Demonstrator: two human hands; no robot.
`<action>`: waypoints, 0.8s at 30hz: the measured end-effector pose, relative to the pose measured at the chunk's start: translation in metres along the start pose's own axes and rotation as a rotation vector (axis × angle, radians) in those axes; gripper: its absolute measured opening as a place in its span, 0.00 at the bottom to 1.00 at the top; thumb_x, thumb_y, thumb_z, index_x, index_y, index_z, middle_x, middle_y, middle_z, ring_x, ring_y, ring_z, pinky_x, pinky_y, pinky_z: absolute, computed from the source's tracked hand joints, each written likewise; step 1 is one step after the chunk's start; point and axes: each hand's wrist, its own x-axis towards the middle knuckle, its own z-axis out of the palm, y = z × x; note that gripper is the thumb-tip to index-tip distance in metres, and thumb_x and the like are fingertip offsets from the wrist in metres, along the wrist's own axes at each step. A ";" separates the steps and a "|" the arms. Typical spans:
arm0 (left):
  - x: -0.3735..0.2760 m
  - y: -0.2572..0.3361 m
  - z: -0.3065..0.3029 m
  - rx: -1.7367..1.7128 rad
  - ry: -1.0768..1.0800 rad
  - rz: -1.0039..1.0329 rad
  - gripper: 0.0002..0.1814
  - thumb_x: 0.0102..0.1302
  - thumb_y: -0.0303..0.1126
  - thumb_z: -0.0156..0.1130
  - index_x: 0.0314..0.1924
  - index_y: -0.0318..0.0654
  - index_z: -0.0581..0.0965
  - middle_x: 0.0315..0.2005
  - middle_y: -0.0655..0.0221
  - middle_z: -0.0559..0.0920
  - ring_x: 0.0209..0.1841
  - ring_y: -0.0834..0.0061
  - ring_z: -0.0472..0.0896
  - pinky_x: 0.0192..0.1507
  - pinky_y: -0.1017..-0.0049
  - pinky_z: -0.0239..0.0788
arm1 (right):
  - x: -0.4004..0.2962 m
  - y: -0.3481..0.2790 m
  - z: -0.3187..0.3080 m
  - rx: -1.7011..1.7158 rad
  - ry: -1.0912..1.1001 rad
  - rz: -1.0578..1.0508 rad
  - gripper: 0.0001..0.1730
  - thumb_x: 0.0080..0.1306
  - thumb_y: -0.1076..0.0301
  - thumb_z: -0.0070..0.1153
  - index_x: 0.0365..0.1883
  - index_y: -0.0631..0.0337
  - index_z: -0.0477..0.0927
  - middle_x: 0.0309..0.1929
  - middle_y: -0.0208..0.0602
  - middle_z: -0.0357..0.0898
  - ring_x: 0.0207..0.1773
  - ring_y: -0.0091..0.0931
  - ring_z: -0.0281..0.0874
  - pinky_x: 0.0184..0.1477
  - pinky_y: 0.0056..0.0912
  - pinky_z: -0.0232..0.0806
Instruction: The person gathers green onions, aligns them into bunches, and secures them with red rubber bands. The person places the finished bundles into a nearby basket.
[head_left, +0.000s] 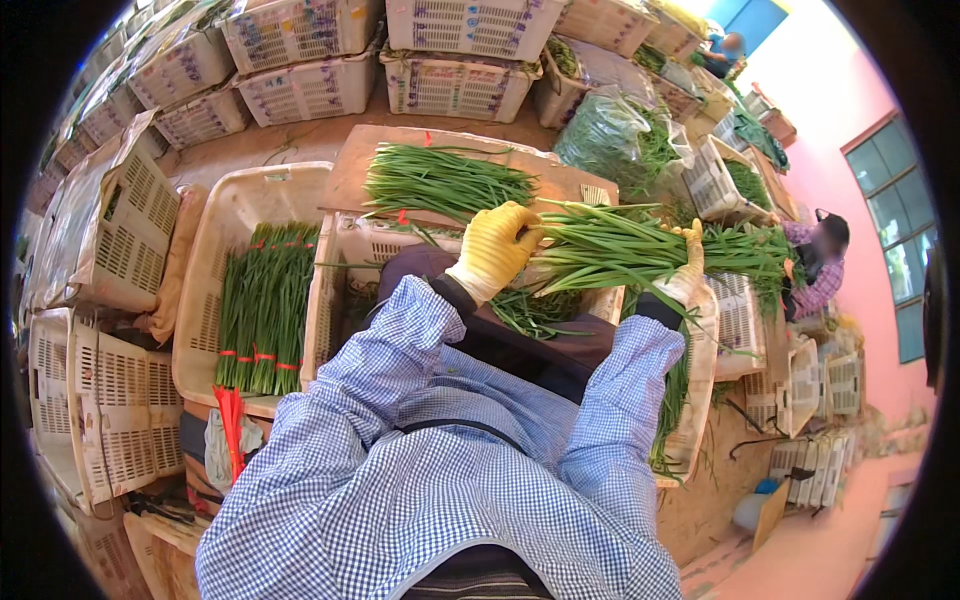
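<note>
A loose bunch of long green chives lies across my right hand, which grips it from beneath in a pale yellow-and-white glove. The pale stem ends point left, and the leafy tips spread right. My left hand, in a ribbed yellow glove, has its fingers curled at those stem ends. Whether a stem is pinched between its fingertips cannot be made out. Just beyond the hands, another pile of chives rests on a brown board, with red ties near it.
To the left, a plastic crate holds chive bundles bound with red bands. Red strips hang beside it. Another crate with loose chives stands at my right. Stacked crates line the back; a person sits at right.
</note>
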 end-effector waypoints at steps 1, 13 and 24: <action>0.001 -0.001 0.002 0.024 0.008 0.016 0.10 0.56 0.26 0.70 0.39 0.36 0.80 0.30 0.63 0.82 0.32 0.65 0.82 0.35 0.71 0.73 | -0.001 -0.001 0.000 0.007 -0.004 0.001 0.16 0.67 0.67 0.56 0.53 0.53 0.78 0.33 0.34 0.79 0.37 0.31 0.78 0.49 0.43 0.76; -0.007 -0.013 0.006 -0.714 -0.176 -0.477 0.06 0.61 0.18 0.63 0.38 0.30 0.77 0.34 0.64 0.84 0.37 0.75 0.84 0.40 0.78 0.75 | -0.011 -0.001 0.008 0.076 0.029 0.044 0.17 0.61 0.72 0.62 0.50 0.55 0.79 0.31 0.38 0.80 0.36 0.35 0.79 0.49 0.43 0.76; -0.002 0.023 -0.036 -0.459 -0.359 -0.148 0.08 0.55 0.21 0.70 0.35 0.34 0.80 0.32 0.68 0.83 0.37 0.79 0.80 0.42 0.79 0.71 | -0.027 -0.004 0.018 0.019 0.038 0.073 0.09 0.62 0.67 0.62 0.38 0.60 0.80 0.31 0.36 0.79 0.37 0.33 0.78 0.47 0.42 0.75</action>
